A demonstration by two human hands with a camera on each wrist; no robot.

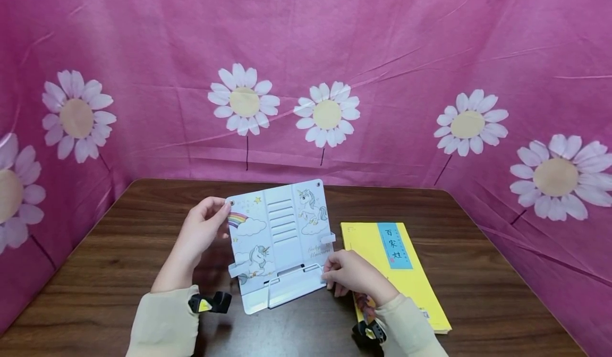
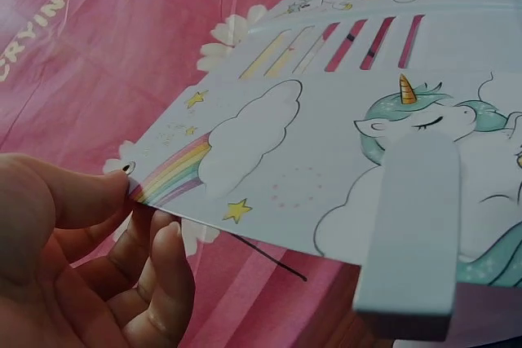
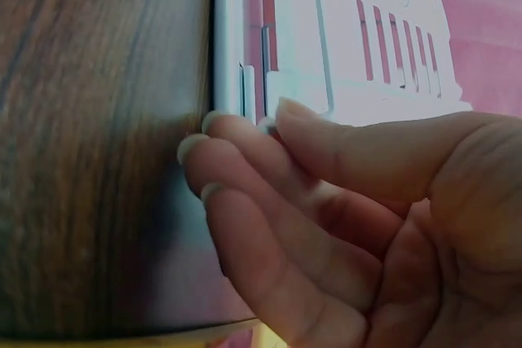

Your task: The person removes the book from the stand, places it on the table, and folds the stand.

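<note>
A white book stand [image 1: 282, 245] printed with unicorns, clouds and a rainbow is held tilted over the table, with slots down its middle. Its upper left corner is pinched between the thumb and fingers of my left hand [image 1: 203, 232]; the left wrist view shows this grip close up, beside the rainbow. My right hand [image 1: 356, 274] holds the lower right end, near the wire page holder [image 1: 287, 280]. In the right wrist view, thumb and forefinger meet at the edge of the stand, and the other fingers curl loosely below. Small side clips [image 1: 237, 269] stick out at both sides.
A yellow book [image 1: 416, 288] with a blue title label lies right of the stand, partly under my right forearm. The brown wooden table [image 1: 497, 288] ends at a pink cloth [image 1: 382, 38] with white daisies. Black straps [image 1: 210, 303] circle both wrists.
</note>
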